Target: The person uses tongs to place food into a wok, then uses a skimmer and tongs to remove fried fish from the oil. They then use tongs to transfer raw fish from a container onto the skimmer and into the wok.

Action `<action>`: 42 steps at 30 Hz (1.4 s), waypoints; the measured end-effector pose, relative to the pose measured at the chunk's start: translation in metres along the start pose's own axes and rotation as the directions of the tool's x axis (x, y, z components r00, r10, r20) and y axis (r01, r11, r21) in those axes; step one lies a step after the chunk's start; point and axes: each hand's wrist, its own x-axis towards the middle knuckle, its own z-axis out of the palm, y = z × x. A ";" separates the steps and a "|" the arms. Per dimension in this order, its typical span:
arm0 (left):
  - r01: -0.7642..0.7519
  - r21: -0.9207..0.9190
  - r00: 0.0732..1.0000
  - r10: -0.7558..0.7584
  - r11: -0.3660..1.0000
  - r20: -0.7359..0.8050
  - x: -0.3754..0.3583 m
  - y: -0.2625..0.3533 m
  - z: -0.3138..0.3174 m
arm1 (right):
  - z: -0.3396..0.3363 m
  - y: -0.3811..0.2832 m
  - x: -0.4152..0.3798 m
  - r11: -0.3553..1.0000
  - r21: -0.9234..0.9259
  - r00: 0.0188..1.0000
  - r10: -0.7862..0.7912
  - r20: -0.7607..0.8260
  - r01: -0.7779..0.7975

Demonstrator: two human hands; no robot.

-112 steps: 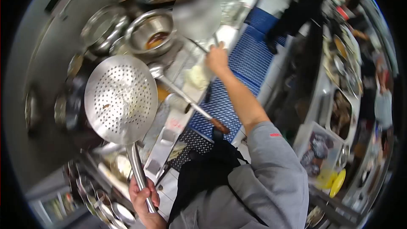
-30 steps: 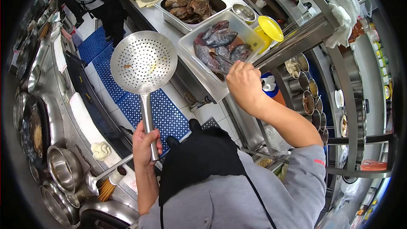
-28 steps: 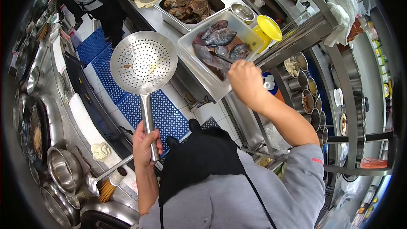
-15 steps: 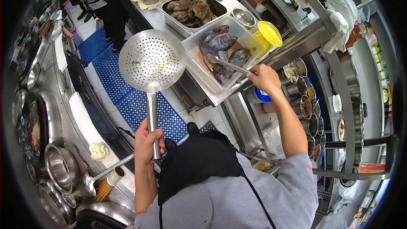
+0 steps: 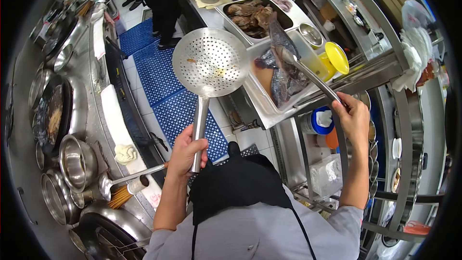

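My left hand [image 5: 188,151] is wrapped round the handle of a big perforated strainer [image 5: 211,62]. Its round bowl faces up, with a few small bits on it. In my right hand [image 5: 353,115] are metal tongs [image 5: 315,78], their tips at a dark whole fish [image 5: 283,38] tilted up out of a pale plastic tub [image 5: 258,84]. Several more fish [image 5: 288,86] lie in the tub in some reddish liquid. The strainer hangs just left of the tub, its rim close to the tub's edge.
Behind the tub, a steel pan [image 5: 234,31] holds browned pieces. A yellow lid [image 5: 337,58] and a steel bowl [image 5: 311,35] stand beside it. Woks [image 5: 52,110] and a ladle [image 5: 106,186] line the stove at left. Another person [image 5: 161,14] stands at the far end.
The tongs have lifted one fish partly upright from among the others in the tub. My right hand has drawn back toward the right. The whole view has shifted, with the strainer still held level.
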 end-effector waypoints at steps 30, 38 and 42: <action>-0.138 -0.168 0.987 0.122 0.976 -0.102 -0.050 -0.023 -0.038 | 0.120 -0.015 0.079 0.333 -0.891 0.914 -0.362 0.182 0.309; -0.146 -0.138 0.976 0.120 0.980 -0.184 -0.067 -0.036 -0.060 | 0.135 -0.004 0.084 0.320 -0.895 0.933 -0.280 0.225 0.311; -0.165 -0.152 0.970 0.132 0.975 -0.204 -0.069 -0.040 -0.061 | 0.118 -0.002 0.084 0.280 -0.911 0.912 -0.363 0.192 0.303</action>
